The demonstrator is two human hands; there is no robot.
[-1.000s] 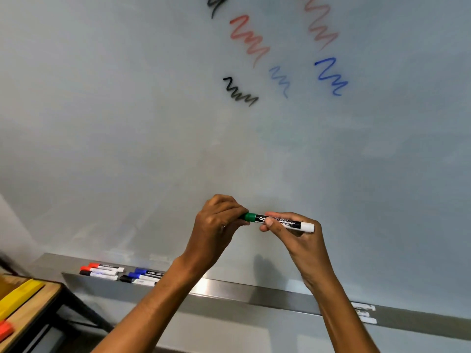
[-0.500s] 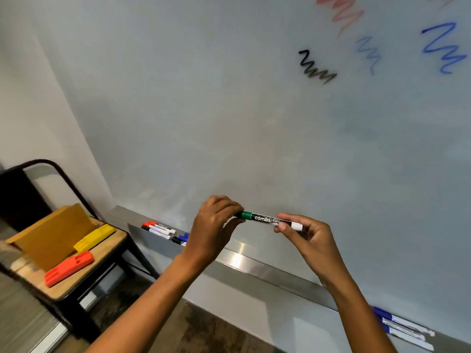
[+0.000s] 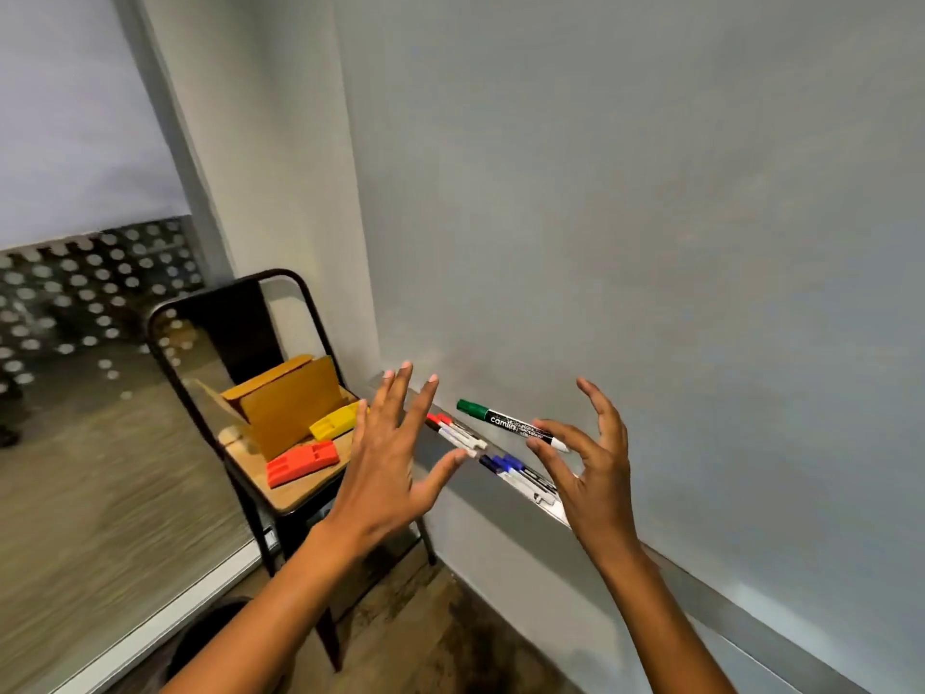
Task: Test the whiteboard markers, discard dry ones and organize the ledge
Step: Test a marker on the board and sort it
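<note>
A green-capped whiteboard marker hangs in the air between my hands, just above the metal ledge of the whiteboard. My left hand is spread wide to the marker's left and touches nothing. Fingers fanned out, my right hand has its fingertips beside the marker's white end, with no finger curled round it. Red and black markers and blue markers lie on the ledge below.
A black metal chair stands left of the ledge against the wall. On its wooden seat are an open cardboard box, a yellow block and an orange block. Wooden floor lies below.
Both hands have let go of the green marker and opened wide. The view has swung left and down, so the scribbles are out of frame and the chair is now close.
</note>
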